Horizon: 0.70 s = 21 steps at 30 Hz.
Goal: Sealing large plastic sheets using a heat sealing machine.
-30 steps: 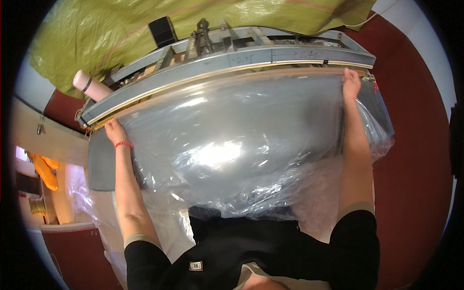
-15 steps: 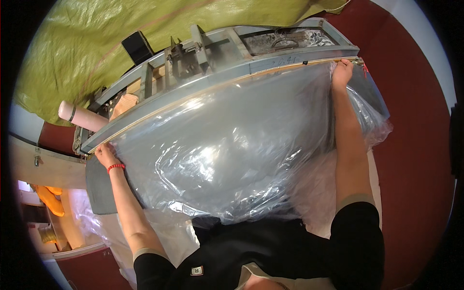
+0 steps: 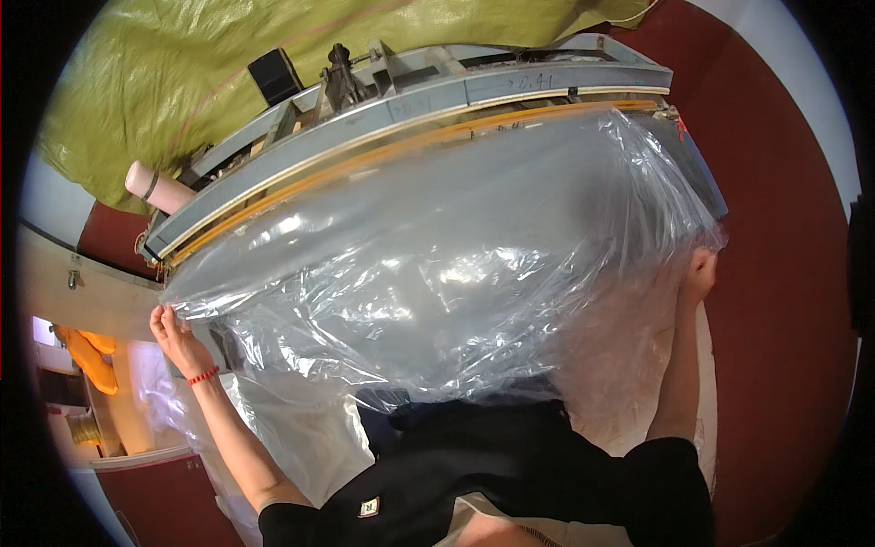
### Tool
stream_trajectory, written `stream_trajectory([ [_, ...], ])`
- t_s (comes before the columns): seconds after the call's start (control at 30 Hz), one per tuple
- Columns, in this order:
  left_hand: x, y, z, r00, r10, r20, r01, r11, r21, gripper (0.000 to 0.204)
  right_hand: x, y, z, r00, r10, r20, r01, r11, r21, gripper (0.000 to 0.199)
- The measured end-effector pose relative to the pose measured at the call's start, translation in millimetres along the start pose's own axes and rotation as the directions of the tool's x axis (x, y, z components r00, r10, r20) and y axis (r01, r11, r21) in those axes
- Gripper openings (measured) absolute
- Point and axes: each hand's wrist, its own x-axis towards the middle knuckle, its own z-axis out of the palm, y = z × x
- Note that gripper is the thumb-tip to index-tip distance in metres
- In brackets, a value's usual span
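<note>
A wide sheet of clear plastic film (image 3: 383,301) spreads across the middle, wrinkled and shiny, with its far edge along an orange strip (image 3: 401,146). My left hand (image 3: 182,346), a red bead bracelet at its wrist, pinches the film's left corner between thumb and fingers. At the right, my right hand (image 3: 700,272) is closed on the film's right edge, its fingers partly hidden. Beyond the strip lies a long grey metal frame (image 3: 410,108), with a gap between its near bar and the strip.
A black phone (image 3: 275,78) and a pink cylinder (image 3: 157,187) are by the frame. Yellow-green tarp (image 3: 182,82) covers the far side. Dark red floor (image 3: 775,273) extends to the right. At the lower left is a shelf (image 3: 137,456) with orange things (image 3: 91,356) above it.
Both hands have moved from the bar toward me, pulling the film's side edges along; the right hand also shifted outward. The bar has come away from the orange strip, which now shows.
</note>
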Motion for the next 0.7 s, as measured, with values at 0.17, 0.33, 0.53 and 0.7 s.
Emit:
stream_trajectory([
  [0.17,-35.6,-37.1,-85.0,0.969,-0.064,-0.237,0.096,0.987,0.127,0.026,-66.4,-135.2,-13.7,0.394,0.417,0.819,-0.778,0.626,0.055,0.037],
  [0.33,-69.9,-64.0,-122.0,0.915,-0.216,-0.341,0.267,0.957,0.111,0.018,-125.8,-171.8,-65.0,0.479,0.387,0.788,-0.629,0.777,0.001,0.036],
  [0.53,-93.0,-68.3,-142.2,0.910,-0.283,-0.303,0.325,0.941,0.098,0.012,-108.1,-201.1,-62.8,0.576,0.329,0.748,-0.426,0.902,-0.069,0.036],
  [0.7,-106.3,-64.1,-152.3,0.882,-0.338,-0.328,0.396,0.909,0.130,0.012,-105.4,-141.9,-105.0,0.646,0.247,0.722,-0.216,0.967,-0.138,0.035],
])
